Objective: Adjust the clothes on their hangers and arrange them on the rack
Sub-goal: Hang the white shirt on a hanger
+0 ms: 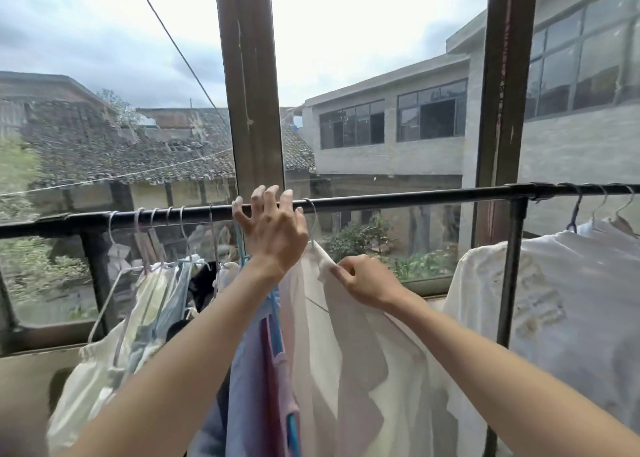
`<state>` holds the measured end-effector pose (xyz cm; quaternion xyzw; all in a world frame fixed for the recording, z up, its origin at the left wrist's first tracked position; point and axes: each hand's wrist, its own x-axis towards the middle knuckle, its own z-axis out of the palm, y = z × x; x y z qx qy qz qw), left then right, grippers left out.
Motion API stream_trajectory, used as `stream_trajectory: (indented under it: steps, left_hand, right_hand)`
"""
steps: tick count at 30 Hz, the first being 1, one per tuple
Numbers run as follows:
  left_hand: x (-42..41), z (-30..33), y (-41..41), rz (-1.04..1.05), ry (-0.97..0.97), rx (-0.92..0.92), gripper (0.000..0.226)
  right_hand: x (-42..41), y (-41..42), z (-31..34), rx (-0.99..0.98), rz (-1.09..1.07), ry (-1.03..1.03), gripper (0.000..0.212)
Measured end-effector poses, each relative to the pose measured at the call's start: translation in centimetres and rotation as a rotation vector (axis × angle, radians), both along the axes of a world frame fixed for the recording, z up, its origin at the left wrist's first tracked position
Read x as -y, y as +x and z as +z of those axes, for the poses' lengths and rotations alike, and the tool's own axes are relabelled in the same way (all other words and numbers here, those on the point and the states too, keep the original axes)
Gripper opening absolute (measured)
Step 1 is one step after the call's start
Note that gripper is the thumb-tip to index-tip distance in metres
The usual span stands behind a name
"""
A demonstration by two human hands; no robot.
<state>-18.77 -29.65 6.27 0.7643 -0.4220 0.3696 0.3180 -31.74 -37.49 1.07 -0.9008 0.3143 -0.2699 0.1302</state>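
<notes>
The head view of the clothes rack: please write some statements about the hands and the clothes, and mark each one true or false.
1. The right hand pinches the collar of the white shirt. True.
2. The left hand holds a blue hanger down at waist level. False: it is raised at the black rail, fingers spread.
3. The white shirt hangs from a hook on the rail. True.
4. The white printed garment hangs left of both hands. False: it hangs to their right.
5. The rail left of the hands carries no hangers. False: several hanger hooks sit there.
</notes>
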Motion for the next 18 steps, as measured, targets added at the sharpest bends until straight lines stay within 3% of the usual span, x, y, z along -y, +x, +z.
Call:
stream_trajectory:
  steps: [3,6,13,18]
  left_hand:
    - [1.7,0.8,-2.5,-0.113,0.016,0.058,0.042]
    - [4.4,1.6,-5.6,-0.212,0.131,0.125,0.045]
    - [13.0,0.2,-16.3,-0.487,0.358,0.097,0.047]
    - [18.3,-3.1,-22.5,-0.6,0.404,0.084,0.042]
  right_hand:
    - [1.3,-2.2,0.3,0.046,0.048,0.119,0.043]
    - [3.1,-5.5,0.0,0.12,-0.011,0.139,0.034]
    - [10.0,-17.8,-1.2,0.278,-0.464,0.05,0.028]
    - [15.2,-26.8,-2.4,0.228,-0.727,-0.052,0.034]
